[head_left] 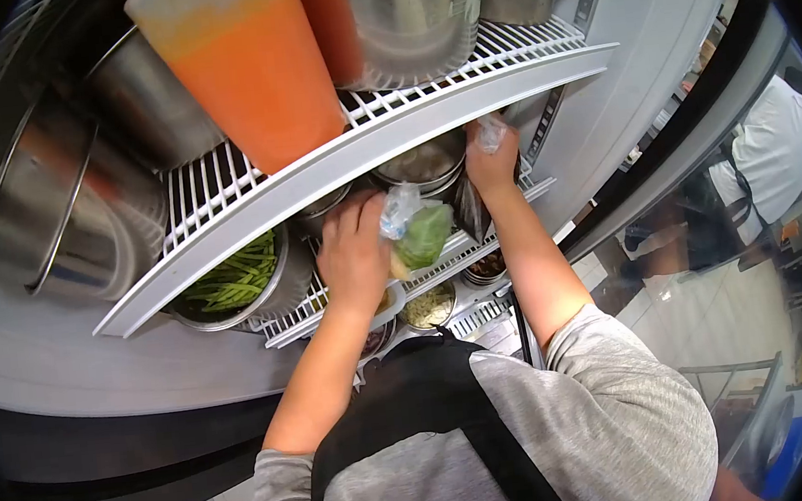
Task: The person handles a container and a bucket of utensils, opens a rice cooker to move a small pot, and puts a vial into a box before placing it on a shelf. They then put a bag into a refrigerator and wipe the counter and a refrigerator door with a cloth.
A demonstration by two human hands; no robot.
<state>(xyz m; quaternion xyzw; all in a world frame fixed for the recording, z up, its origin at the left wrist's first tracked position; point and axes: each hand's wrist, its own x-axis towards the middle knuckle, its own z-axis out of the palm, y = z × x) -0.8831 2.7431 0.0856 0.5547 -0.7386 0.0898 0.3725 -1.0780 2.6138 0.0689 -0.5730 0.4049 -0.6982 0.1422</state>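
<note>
My left hand (pixel 356 247) is closed at the side of a knotted clear plastic bag (pixel 426 236) with something green in it. The bag hangs at the front of a lower refrigerator shelf. Farther right, my right hand (pixel 493 159) is raised under the upper shelf's edge, its fingers closed round the gathered top of another plastic bag (pixel 471 207). Dark contents show in that bag below the hand. Between and behind my hands stands a round metal container (pixel 422 163) with pale contents. Left of my left hand, a metal pot (pixel 281 286) holds green beans.
The upper wire shelf (pixel 378 108) has a white front edge and carries a tall orange-filled container (pixel 244 72) and several metal pots. Below, a container of pale shredded food (pixel 428 306) sits on a lower level. At right, beyond the door, stands a person in white (pixel 773 152).
</note>
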